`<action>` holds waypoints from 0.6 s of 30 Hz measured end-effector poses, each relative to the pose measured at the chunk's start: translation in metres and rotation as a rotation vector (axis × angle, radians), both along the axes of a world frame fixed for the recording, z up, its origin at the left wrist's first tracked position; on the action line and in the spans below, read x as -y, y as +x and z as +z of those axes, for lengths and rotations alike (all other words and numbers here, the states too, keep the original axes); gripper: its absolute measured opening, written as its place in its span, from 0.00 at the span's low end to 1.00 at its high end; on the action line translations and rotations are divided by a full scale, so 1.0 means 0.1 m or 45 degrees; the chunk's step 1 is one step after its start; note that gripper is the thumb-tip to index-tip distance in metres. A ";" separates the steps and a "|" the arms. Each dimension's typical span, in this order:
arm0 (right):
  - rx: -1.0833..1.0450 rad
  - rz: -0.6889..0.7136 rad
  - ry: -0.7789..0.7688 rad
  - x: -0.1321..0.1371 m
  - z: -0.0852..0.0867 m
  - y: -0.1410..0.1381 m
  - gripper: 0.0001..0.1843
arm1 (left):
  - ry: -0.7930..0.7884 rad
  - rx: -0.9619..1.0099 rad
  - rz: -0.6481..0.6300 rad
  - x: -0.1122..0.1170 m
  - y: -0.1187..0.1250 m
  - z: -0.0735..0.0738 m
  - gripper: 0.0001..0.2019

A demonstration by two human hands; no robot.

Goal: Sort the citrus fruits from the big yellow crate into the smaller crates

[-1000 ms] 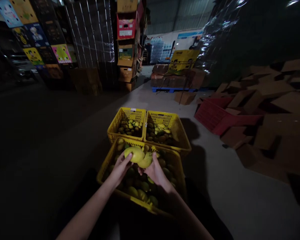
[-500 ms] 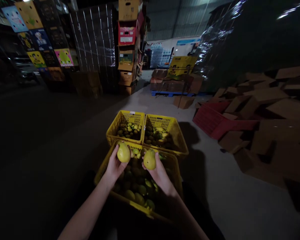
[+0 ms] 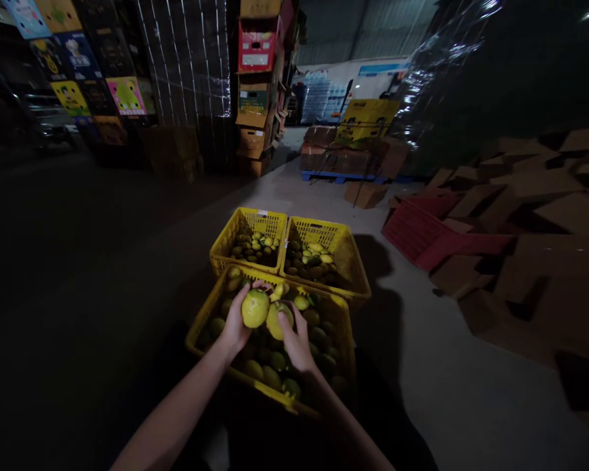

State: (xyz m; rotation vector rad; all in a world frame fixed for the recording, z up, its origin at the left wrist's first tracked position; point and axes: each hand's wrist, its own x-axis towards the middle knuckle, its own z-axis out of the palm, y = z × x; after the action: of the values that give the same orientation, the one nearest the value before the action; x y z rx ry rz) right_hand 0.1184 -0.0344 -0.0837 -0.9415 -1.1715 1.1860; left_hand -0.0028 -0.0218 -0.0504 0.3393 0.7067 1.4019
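My left hand [image 3: 235, 320] fingers cup one firm, smooth yellow fruit [image 3: 254, 308]; my right hand [image 3: 297, 340] grips another fruit [image 3: 277, 320] at three o'clock, around its middle.

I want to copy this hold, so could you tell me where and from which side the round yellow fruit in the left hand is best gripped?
Grip the yellow fruit around its widest middle, coming from the left and below, as the left hand does now. It looks round with no handle or stem to use, so a cupped palm with fingers wrapped suits it.

Both forearms bare, no sleeves, gloves or rings on left hand [image 3: 235, 324], right hand [image 3: 297, 340]
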 end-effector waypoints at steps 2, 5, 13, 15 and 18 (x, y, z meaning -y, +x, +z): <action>0.029 0.008 0.054 0.02 0.04 0.00 0.12 | 0.000 -0.040 0.027 0.00 -0.02 0.02 0.15; 0.051 -0.002 0.080 0.03 0.08 -0.02 0.12 | 0.033 -0.073 0.052 0.01 -0.03 0.03 0.15; 0.077 0.013 0.102 0.07 0.09 -0.02 0.12 | 0.047 -0.032 0.001 0.02 -0.08 0.02 0.14; 0.096 0.012 0.116 0.07 0.08 -0.01 0.12 | 0.030 -0.035 -0.010 0.03 -0.08 0.03 0.15; 0.101 -0.004 0.122 0.06 0.04 -0.02 0.12 | 0.024 -0.048 -0.004 0.05 -0.07 0.06 0.15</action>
State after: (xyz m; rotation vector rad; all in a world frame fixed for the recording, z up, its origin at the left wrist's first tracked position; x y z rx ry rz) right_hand 0.1167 -0.0405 -0.0799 -0.9245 -1.2783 1.0889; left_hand -0.0099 -0.0267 -0.0447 0.3825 0.7238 1.4032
